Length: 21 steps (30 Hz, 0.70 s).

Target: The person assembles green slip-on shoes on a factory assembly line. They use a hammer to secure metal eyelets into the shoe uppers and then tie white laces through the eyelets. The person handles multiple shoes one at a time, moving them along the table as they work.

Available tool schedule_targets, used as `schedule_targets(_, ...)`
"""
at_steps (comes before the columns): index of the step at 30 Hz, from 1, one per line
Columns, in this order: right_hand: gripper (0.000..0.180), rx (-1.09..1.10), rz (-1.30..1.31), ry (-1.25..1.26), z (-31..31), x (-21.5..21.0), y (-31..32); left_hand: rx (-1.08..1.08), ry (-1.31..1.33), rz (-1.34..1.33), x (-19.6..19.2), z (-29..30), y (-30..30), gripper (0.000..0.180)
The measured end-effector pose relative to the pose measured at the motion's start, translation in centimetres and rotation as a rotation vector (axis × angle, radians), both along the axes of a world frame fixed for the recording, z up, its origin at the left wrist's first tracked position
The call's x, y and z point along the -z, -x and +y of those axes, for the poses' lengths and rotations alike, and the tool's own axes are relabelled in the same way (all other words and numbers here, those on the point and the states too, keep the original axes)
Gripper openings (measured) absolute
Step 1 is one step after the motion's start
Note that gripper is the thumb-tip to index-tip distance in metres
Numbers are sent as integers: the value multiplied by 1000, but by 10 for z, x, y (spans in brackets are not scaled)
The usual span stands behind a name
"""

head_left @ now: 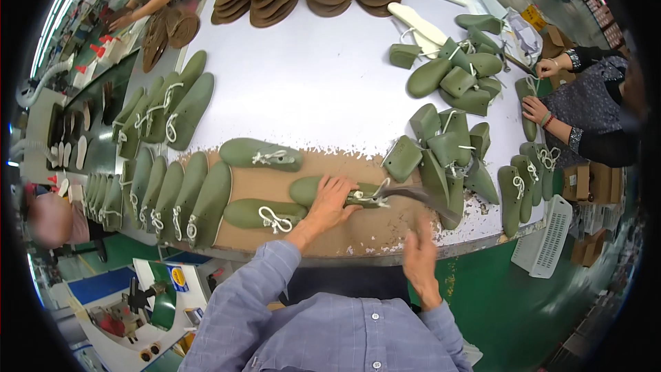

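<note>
My left hand [330, 200] lies flat, fingers spread, pressing green laced shoe upper [344, 194] onto brown cardboard sheet [358, 231] at near edge of white table [323, 83]. My right hand [420, 262] hovers just off table edge, motion-blurred; finger spread: cannot tell. Dark curved tool [427, 198] lies across upper, blurred. I judge upper light, stiff-shelled, smooth; cord laces [375, 196] soft. Best hold: flat palm on heel end, clear of laces.

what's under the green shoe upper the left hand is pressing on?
The left hand pins the green shoe upper on a brown board lying on the white table. The contact patch beneath the upper is hidden.
</note>
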State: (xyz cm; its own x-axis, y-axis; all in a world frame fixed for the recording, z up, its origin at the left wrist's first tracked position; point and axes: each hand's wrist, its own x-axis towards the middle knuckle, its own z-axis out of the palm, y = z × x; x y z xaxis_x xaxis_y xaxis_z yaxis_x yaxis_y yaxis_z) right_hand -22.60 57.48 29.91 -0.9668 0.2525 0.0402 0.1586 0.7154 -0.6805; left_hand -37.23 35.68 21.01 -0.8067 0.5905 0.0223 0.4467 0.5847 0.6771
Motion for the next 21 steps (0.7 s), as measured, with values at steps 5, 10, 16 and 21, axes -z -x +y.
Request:
schedule_targets(5,53,318,-118,511,10,-1,-9,3,-18,-11,3,-1,-3,51)
schedule_targets(10,52,-23,-10,112,-3,25,3,4,-7,-20,0,-5,3,52)
schedule_targets(16,49,291,64,556,4,-5,3,-1,-29,-49,-1,0,5,52)
schedule_targets(21,25,95,38,43,29,4,-11,41,-57,-140,-9,-22,17,50)
